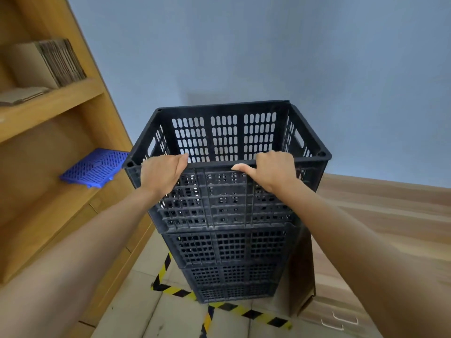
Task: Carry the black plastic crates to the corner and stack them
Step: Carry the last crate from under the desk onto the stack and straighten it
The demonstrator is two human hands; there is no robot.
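Both hands [219, 169] grip top crate's [227, 191] rim.

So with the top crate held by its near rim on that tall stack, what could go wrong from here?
Both the left hand and right hand grip only the near rim of the top crate; it could tip away. The stack of crates stands tall and might topple toward the leaning cardboard. Fingers could get pinched.

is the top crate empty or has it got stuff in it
Looks empty: through the open top of the top crate only bare slotted walls show, though its floor is out of view. Both hands grip its near rim.
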